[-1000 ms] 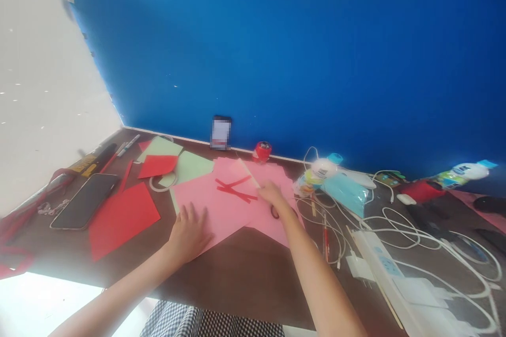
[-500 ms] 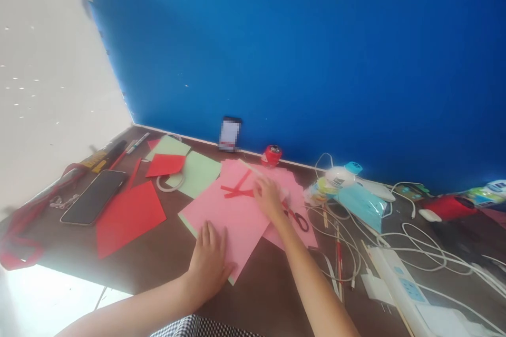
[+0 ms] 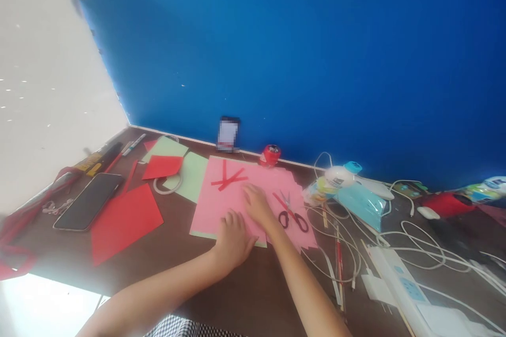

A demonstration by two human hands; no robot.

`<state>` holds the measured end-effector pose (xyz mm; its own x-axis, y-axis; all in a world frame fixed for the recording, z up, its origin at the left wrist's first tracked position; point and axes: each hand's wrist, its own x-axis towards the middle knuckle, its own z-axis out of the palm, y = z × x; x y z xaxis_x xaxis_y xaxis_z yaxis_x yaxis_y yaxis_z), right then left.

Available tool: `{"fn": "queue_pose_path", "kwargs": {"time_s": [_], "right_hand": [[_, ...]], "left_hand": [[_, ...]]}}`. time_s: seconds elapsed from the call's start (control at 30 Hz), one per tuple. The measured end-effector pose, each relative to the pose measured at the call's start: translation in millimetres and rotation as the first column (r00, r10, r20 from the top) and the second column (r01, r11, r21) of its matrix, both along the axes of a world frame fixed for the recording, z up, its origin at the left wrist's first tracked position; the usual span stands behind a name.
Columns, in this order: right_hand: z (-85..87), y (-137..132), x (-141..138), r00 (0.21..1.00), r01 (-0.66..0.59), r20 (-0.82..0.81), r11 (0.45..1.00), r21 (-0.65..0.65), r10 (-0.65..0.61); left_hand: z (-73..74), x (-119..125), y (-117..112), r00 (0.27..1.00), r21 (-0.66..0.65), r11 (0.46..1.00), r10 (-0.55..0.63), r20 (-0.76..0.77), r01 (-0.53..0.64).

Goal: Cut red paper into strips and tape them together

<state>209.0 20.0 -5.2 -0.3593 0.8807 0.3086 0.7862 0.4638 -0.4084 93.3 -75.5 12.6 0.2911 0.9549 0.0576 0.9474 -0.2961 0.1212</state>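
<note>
A pink paper sheet (image 3: pixel 221 201) lies on the dark table, with a pale green sheet showing under its near edge. Thin red paper strips (image 3: pixel 228 177) lie crossed at the sheet's far end. My left hand (image 3: pixel 233 238) rests flat on the sheet's near right corner, fingers stretched out. My right hand (image 3: pixel 256 206) lies palm down on the pink sheet just beyond it, fingers spread. Red-handled scissors (image 3: pixel 291 212) lie open on more pink paper right of my right hand, not touched.
Red sheets (image 3: pixel 124 218) and a black phone (image 3: pixel 89 201) lie at the left, green sheets (image 3: pixel 193 171) behind. A small red pot (image 3: pixel 270 155) stands by the blue wall. White cables (image 3: pixel 415 245), a power strip (image 3: pixel 391 268) and a tissue pack (image 3: pixel 361 202) crowd the right.
The pink sheet has been turned and squared up, carrying the red strips further away. My left hand moved right to meet my right hand, which let go of the stick it held.
</note>
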Motion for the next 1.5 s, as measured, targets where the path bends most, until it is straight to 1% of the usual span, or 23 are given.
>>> {"fn": "queue_pose_path", "kwargs": {"time_s": [0.07,0.1,0.13,0.17,0.23,0.3,0.37,0.47,0.57,0.63,0.67,0.7,0.77,0.83,0.9,0.97,1.03,1.13,1.2,1.27,1.33,1.4,1.5], "right_hand": [[-1.2,2,-9,0.999,-0.045,0.021,0.999,0.003,0.045],[-1.9,3,-13,0.998,-0.05,0.033,0.999,0.008,0.049],[-2.6,5,-15,0.997,-0.053,0.048,0.998,0.015,0.053],[-3.3,8,-18,0.996,-0.064,0.069,0.998,0.025,0.062],[-4.2,16,-22,0.986,-0.116,0.13,0.992,0.052,0.108],[-3.7,26,-27,0.964,-0.19,0.202,0.978,0.083,0.171],[-1.1,37,-32,0.937,-0.266,0.266,0.957,0.117,0.228],[6.9,46,-38,0.901,-0.345,0.33,0.927,0.147,0.283],[15.3,38,-38,0.904,-0.346,0.329,0.918,0.195,0.271],[17.9,22,-35,0.918,-0.333,0.304,0.912,0.241,0.255],[17.9,11,-34,0.925,-0.318,0.295,0.912,0.259,0.239],[17.1,-1,-33,0.926,-0.312,0.3,0.912,0.264,0.23],[14.1,-26,-32,0.921,-0.302,0.325,0.922,0.242,0.217],[11.4,-48,-31,0.909,-0.31,0.338,0.937,0.162,0.243],[10.3,-64,-28,0.9,-0.339,0.308,0.939,0.053,0.308],[10.1,-72,-24,0.926,-0.324,0.201,0.946,-0.006,0.319],[9.2,-75,-18,0.961,-0.269,0.06,0.963,-0.025,0.27],[4.7,-71,-10,0.975,-0.176,-0.141,0.984,-0.038,0.169],[1.1,-67,-9,0.954,-0.091,-0.291,0.995,-0.038,0.076],[-1.1,-63,-10,0.888,0.022,-0.457,0.999,-0.044,-0.04],[-1.6,-62,-12,0.815,0.086,-0.571,0.995,-0.045,-0.097],[-1.7,-63,-16,0.796,0.083,-0.602,0.997,-0.007,-0.071],[-3.2,-67,-19,0.823,0.096,-0.566,0.993,0.074,-0.037]], "left_hand": [[12.0,-20,15,0.999,-0.02,0.999,-0.028,0.043,0.029],[16.4,-35,23,1.0,-0.02,1.0,0.012,0.022,-0.011],[19.1,-53,32,0.996,0.001,0.997,0.083,-0.008,-0.083],[20.0,-72,39,0.981,0.049,0.981,0.19,-0.036,-0.188],[16.3,-110,52,0.929,0.179,0.921,0.364,-0.072,-0.347],[7.8,-140,61,0.888,0.242,0.872,0.454,-0.071,-0.426],[-1.5,-159,66,0.866,0.217,0.852,0.497,-0.05,-0.476],[-9.0,-170,70,0.886,0.187,0.872,0.464,-0.026,-0.451],[-8.0,-167,71,0.905,0.174,0.89,0.424,0.021,-0.421],[-6.0,-158,70,0.907,0.156,0.894,0.414,0.077,-0.421],[-5.6,-153,68,0.917,0.131,0.908,0.387,0.1,-0.398],[-5.7,-147,67,0.935,0.102,0.933,0.333,0.121,-0.345],[-7.6,-137,63,0.968,0.035,0.982,0.176,0.181,-0.185],[-10.7,-129,60,0.962,-0.051,0.997,0.072,0.263,-0.061],[-13.1,-126,58,0.938,-0.098,0.995,0.04,0.345,-0.007],[-13.3,-124,57,0.905,-0.085,0.996,0.022,0.424,0.016],[-11.4,-120,56,0.864,-0.047,0.998,-0.013,0.503,0.042],[-7.2,-103,54,0.807,-0.056,0.992,-0.061,0.587,0.116],[-5.8,-87,52,0.781,-0.07,0.983,-0.093,0.618,0.172],[-6.1,-72,49,0.728,-0.061,0.964,-0.152,0.668,0.258],[-8.3,-62,44,0.662,-0.063,0.951,-0.163,0.731,0.304],[-12.2,-57,40,0.609,-0.078,0.94,-0.152,0.779,0.333],[-19.6,-57,37,0.603,-0.123,0.934,-0.113,0.79,0.337]]}}
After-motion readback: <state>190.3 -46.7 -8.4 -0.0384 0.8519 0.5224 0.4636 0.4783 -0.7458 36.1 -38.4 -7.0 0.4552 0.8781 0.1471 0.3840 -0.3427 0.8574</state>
